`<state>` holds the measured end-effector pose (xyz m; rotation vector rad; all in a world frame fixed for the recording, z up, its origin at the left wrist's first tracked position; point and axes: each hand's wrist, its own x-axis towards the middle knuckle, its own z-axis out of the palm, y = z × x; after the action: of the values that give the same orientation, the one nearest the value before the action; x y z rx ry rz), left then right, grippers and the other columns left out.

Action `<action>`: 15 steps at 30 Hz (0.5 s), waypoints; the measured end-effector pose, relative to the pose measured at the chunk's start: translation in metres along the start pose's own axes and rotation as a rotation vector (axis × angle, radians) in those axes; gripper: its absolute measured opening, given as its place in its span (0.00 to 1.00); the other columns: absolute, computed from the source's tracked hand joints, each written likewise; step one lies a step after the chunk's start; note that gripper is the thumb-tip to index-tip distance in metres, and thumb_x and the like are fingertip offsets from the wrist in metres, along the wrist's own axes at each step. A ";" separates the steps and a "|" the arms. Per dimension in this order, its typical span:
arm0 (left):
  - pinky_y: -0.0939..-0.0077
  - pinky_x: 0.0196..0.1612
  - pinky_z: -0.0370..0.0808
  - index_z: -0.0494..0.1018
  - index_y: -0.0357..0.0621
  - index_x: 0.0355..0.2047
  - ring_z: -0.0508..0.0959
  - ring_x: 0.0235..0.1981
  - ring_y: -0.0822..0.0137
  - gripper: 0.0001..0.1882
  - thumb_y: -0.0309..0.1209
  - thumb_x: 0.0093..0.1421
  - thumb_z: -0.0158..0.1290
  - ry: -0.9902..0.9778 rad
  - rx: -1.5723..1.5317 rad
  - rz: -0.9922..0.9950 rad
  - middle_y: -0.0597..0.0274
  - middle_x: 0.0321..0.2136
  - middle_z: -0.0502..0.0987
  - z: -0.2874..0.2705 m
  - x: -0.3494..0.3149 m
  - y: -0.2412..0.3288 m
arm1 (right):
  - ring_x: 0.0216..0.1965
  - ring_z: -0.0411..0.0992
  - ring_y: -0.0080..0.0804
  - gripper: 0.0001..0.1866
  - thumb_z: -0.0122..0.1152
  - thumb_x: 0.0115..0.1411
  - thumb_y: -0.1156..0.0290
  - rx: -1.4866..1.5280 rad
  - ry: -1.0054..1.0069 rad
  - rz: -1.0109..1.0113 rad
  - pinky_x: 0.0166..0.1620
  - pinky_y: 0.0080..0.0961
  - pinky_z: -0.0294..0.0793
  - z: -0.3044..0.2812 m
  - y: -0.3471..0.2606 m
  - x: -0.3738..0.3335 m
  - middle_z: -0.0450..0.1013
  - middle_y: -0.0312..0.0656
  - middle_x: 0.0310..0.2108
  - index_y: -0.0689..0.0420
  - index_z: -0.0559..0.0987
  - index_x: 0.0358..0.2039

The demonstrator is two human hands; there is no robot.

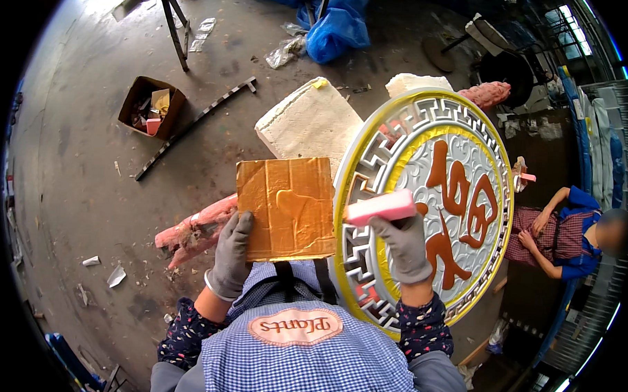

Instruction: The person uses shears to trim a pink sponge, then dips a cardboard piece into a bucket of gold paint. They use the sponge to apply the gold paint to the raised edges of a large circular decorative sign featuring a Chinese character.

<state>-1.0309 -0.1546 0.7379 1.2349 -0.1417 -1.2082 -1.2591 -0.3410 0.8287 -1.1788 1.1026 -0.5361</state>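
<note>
My gloved left hand (pixel 232 252) grips the left edge of a square piece of cardboard (pixel 286 212), its face smeared with gold-orange paint. In my gloved right hand (pixel 403 247) is a pink sponge block (pixel 383 207) with a paler upper face. The sponge is over the left part of a large round relief panel (pixel 415 179), just right of the cardboard. Yellow rings, a grey openwork border and raised brown-orange shapes mark the panel. Whether the sponge touches the panel, I cannot tell.
A whitish foam slab (pixel 306 120) and a pink wrapped roll (pixel 199 230) lie by the panel. Farther left are a cardboard box (pixel 151 107) of scraps and a dark metal bar (pixel 195 126). Blue plastic sheeting (pixel 337 34) lies beyond. A person (pixel 558 232) is at the panel's right.
</note>
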 end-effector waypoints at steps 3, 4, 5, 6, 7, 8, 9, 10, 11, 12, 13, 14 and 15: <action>0.81 0.47 0.76 0.71 0.34 0.61 0.77 0.45 0.77 0.24 0.44 0.78 0.45 0.021 -0.075 -0.028 0.66 0.48 0.78 0.004 -0.002 0.007 | 0.32 0.74 0.17 0.19 0.77 0.61 0.64 -0.091 0.110 -0.096 0.34 0.17 0.72 -0.050 0.030 0.031 0.80 0.35 0.33 0.65 0.81 0.44; 0.81 0.47 0.76 0.71 0.34 0.61 0.77 0.45 0.77 0.25 0.44 0.78 0.45 0.017 -0.009 0.013 0.66 0.48 0.78 0.005 -0.003 0.008 | 0.32 0.73 0.16 0.19 0.77 0.61 0.63 -0.181 0.153 -0.063 0.33 0.17 0.71 -0.063 0.032 0.041 0.79 0.34 0.32 0.64 0.82 0.43; 0.81 0.47 0.76 0.71 0.34 0.61 0.77 0.45 0.77 0.25 0.43 0.78 0.45 0.013 0.058 0.054 0.66 0.48 0.78 0.003 -0.003 0.009 | 0.33 0.74 0.17 0.19 0.77 0.60 0.65 -0.219 0.199 -0.100 0.35 0.18 0.73 -0.074 0.044 0.054 0.79 0.34 0.33 0.64 0.81 0.43; 0.81 0.47 0.76 0.71 0.33 0.61 0.76 0.46 0.77 0.25 0.43 0.78 0.45 0.010 0.126 0.097 0.65 0.48 0.78 0.001 -0.003 0.008 | 0.34 0.76 0.20 0.19 0.78 0.59 0.67 -0.213 0.211 -0.254 0.38 0.20 0.76 -0.086 0.064 0.071 0.80 0.36 0.37 0.65 0.80 0.44; 0.81 0.49 0.76 0.71 0.33 0.60 0.76 0.46 0.77 0.24 0.42 0.78 0.45 -0.009 0.267 0.202 0.65 0.48 0.78 -0.004 -0.001 0.004 | 0.35 0.77 0.21 0.19 0.78 0.59 0.68 -0.281 0.209 -0.304 0.39 0.21 0.77 -0.096 0.078 0.086 0.81 0.37 0.38 0.64 0.80 0.45; 0.81 0.49 0.75 0.71 0.32 0.60 0.76 0.46 0.77 0.24 0.42 0.78 0.45 0.009 0.262 0.221 0.65 0.48 0.78 -0.009 0.000 -0.003 | 0.37 0.78 0.22 0.20 0.78 0.59 0.69 -0.346 0.202 -0.355 0.40 0.23 0.78 -0.098 0.081 0.097 0.81 0.38 0.39 0.63 0.80 0.46; 0.81 0.50 0.75 0.72 0.32 0.60 0.75 0.47 0.77 0.24 0.42 0.78 0.45 0.026 0.256 0.241 0.65 0.48 0.78 -0.011 0.001 -0.009 | 0.37 0.79 0.25 0.20 0.78 0.58 0.69 -0.432 0.188 -0.404 0.41 0.24 0.78 -0.102 0.082 0.104 0.81 0.39 0.39 0.62 0.80 0.46; 0.80 0.51 0.75 0.71 0.32 0.60 0.75 0.47 0.75 0.23 0.40 0.78 0.45 0.023 0.146 0.138 0.63 0.49 0.77 -0.017 0.001 -0.008 | 0.38 0.79 0.27 0.20 0.78 0.58 0.69 -0.517 0.175 -0.453 0.42 0.26 0.78 -0.105 0.084 0.110 0.81 0.40 0.39 0.61 0.80 0.47; 0.78 0.52 0.75 0.71 0.32 0.61 0.76 0.48 0.73 0.22 0.38 0.78 0.45 0.033 0.035 0.035 0.61 0.50 0.77 -0.021 0.002 -0.005 | 0.39 0.80 0.30 0.20 0.78 0.58 0.69 -0.602 0.161 -0.500 0.43 0.28 0.79 -0.103 0.082 0.115 0.81 0.41 0.40 0.60 0.80 0.47; 0.77 0.53 0.76 0.71 0.34 0.62 0.77 0.48 0.69 0.20 0.35 0.77 0.46 0.039 0.054 0.041 0.58 0.50 0.77 -0.025 0.003 -0.006 | 0.40 0.80 0.33 0.20 0.78 0.58 0.69 -0.653 0.151 -0.510 0.44 0.30 0.79 -0.102 0.078 0.117 0.80 0.42 0.40 0.60 0.80 0.47; 0.75 0.53 0.76 0.70 0.36 0.63 0.77 0.48 0.65 0.20 0.32 0.76 0.47 0.045 0.074 0.048 0.56 0.51 0.77 -0.028 0.004 -0.007 | 0.41 0.80 0.36 0.20 0.78 0.57 0.68 -0.704 0.141 -0.520 0.44 0.31 0.79 -0.102 0.074 0.119 0.80 0.43 0.41 0.59 0.80 0.47; 0.73 0.54 0.76 0.70 0.37 0.64 0.78 0.49 0.61 0.20 0.29 0.75 0.48 0.055 0.092 0.057 0.53 0.52 0.76 -0.033 0.004 -0.009 | 0.42 0.80 0.40 0.20 0.77 0.57 0.68 -0.754 0.126 -0.533 0.45 0.33 0.79 -0.098 0.069 0.121 0.79 0.44 0.41 0.58 0.80 0.47; 0.71 0.54 0.76 0.69 0.39 0.66 0.78 0.49 0.57 0.22 0.26 0.73 0.49 0.029 0.295 0.182 0.50 0.53 0.76 -0.041 0.005 -0.015 | 0.44 0.79 0.48 0.21 0.77 0.56 0.67 -0.783 0.137 -0.540 0.47 0.37 0.78 -0.097 0.066 0.122 0.78 0.47 0.43 0.58 0.79 0.47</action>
<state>-1.0109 -0.1299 0.7067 1.4606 -0.4135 -1.0348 -1.3076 -0.4626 0.7210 -2.1852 1.1418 -0.6183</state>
